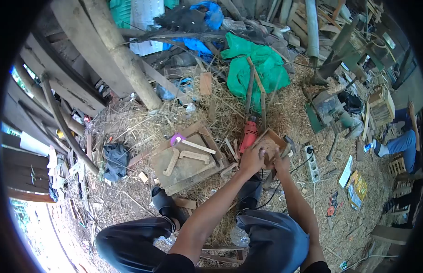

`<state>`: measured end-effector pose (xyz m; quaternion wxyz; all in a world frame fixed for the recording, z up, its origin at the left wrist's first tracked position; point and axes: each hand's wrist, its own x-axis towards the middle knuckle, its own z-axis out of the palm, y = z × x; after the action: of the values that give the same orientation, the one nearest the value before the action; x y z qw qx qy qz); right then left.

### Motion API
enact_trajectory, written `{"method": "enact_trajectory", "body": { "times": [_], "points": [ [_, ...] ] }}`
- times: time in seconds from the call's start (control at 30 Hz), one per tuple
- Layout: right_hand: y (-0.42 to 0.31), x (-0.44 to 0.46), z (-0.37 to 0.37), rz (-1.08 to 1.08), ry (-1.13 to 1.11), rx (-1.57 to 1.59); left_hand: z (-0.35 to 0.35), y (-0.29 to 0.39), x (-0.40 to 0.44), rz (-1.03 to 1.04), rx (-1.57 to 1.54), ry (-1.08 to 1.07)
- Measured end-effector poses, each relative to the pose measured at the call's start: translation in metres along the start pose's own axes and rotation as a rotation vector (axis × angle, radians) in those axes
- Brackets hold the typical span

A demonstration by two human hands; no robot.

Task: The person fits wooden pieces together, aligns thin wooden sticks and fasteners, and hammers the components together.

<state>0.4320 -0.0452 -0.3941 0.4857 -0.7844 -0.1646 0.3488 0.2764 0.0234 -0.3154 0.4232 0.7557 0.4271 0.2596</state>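
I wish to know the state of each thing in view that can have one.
Brown wooden boxlike piece: held between left hand and right hand.
Red power tool: outside both hands; on or off, cannot tell.
White multi-socket power strip: lying on the littered ground; live or not, cannot tell.
Green plastic sheet: crumpled.
Black plastic bag: crumpled.
Pale angled wooden piece: lying on the wooden board.

A rough woodworking workshop, to judge by the floor (pixel 352 154) strewn with pale shavings and straw, the heaped scraps of brown timber (pixel 302 25), and the low square wooden worktop (pixel 189 170) carrying angled pieces of light wood (pixel 195 157). A red-bodied power tool (pixel 249 136) and a white multi-socket power strip (pixel 312 164) also suggest it.
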Motion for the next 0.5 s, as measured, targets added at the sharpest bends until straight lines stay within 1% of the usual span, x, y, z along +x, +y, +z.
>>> {"method": "enact_trajectory", "body": {
  "times": [0.03,0.07,0.1,0.13,0.17,0.2,0.23,0.27,0.3,0.33,0.4,0.43,0.5],
  "points": [
    [-0.018,-0.011,-0.001,-0.059,0.113,-0.258,-0.011,0.012,-0.005,-0.016,-0.057,0.010],
    [-0.032,-0.018,0.002,-0.124,0.231,-0.511,-0.025,0.021,-0.010,-0.013,-0.049,0.030],
    [-0.029,-0.016,0.002,-0.222,0.276,-0.465,-0.042,0.029,-0.018,-0.030,-0.147,0.011],
    [-0.038,-0.016,-0.003,-0.241,0.264,-0.461,-0.061,0.040,-0.027,-0.045,-0.247,-0.006],
    [-0.048,-0.015,-0.006,-0.237,0.245,-0.374,-0.085,0.049,-0.039,-0.051,-0.310,0.058],
    [-0.060,-0.021,-0.002,-0.229,0.221,-0.289,-0.110,0.047,-0.050,-0.049,-0.303,0.085],
    [-0.081,-0.031,0.003,-0.249,0.207,-0.282,-0.135,0.044,-0.060,-0.104,-0.335,0.173],
    [-0.107,-0.037,0.003,-0.491,0.203,-0.300,-0.159,0.042,-0.069,-0.150,-0.376,0.257],
    [-0.136,-0.047,-0.002,-0.730,0.204,-0.320,-0.183,0.030,-0.078,-0.077,-0.443,0.333],
    [-0.171,-0.064,-0.003,-0.747,0.204,-0.321,-0.207,0.015,-0.086,-0.006,-0.509,0.408],
    [-0.241,-0.107,0.010,-0.769,-0.025,-0.264,-0.251,0.004,-0.108,-0.122,-0.605,0.531],
    [-0.263,-0.126,0.017,-0.782,-0.025,-0.264,-0.269,-0.004,-0.120,-0.112,-0.610,0.539],
    [-0.303,-0.161,0.030,-0.906,-0.159,-0.362,-0.289,-0.023,-0.137,-0.247,-0.556,0.664]
  ]
}}
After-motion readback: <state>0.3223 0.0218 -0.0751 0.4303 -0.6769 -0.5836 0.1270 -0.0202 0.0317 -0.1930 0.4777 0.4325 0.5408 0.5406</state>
